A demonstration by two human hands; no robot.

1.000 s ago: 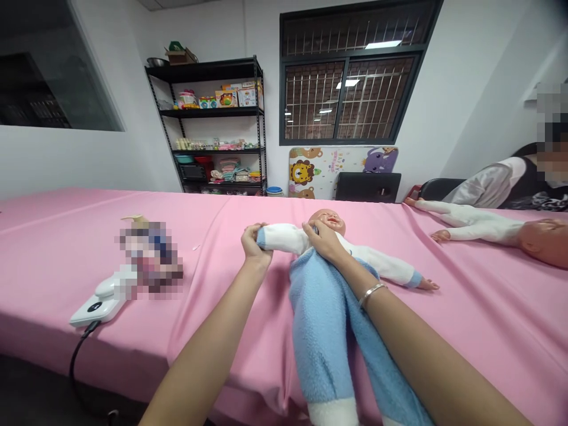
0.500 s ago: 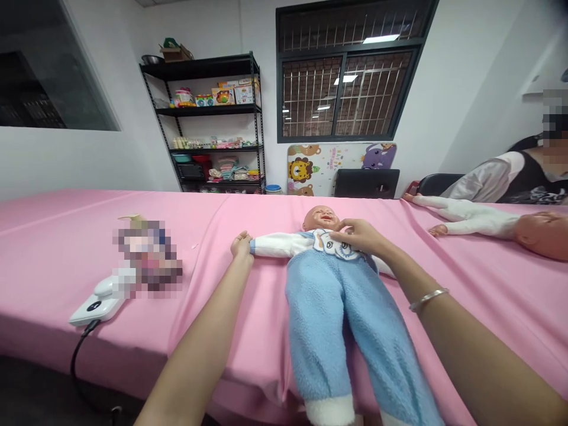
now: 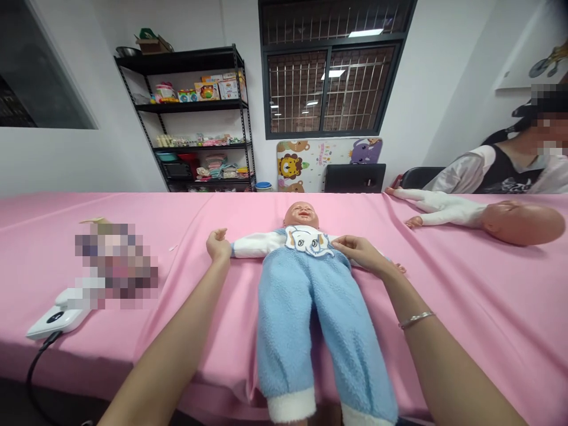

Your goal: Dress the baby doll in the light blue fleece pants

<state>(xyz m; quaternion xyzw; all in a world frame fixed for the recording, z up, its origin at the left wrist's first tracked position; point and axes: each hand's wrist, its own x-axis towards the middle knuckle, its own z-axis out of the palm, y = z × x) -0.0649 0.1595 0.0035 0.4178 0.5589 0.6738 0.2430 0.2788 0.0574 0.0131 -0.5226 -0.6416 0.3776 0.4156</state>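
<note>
A baby doll lies on its back on the pink table cover, head away from me. It wears a blue fleece suit with white sleeves and an elephant bib. My left hand is closed around the doll's hand at the end of its outstretched sleeve. My right hand rests on the doll's other shoulder, fingers pinched at the edge of the blue fleece beside the bib. A silver bangle sits on my right wrist.
A second doll in white lies at the far right in front of a seated person. A white device with a cable lies at the left by a blurred object. Black shelving and a dark chair back stand behind the table.
The doll was turned from lying on its side to flat on its back. My left hand drew its arm out straight, and my right hand slid from its head to its shoulder.
</note>
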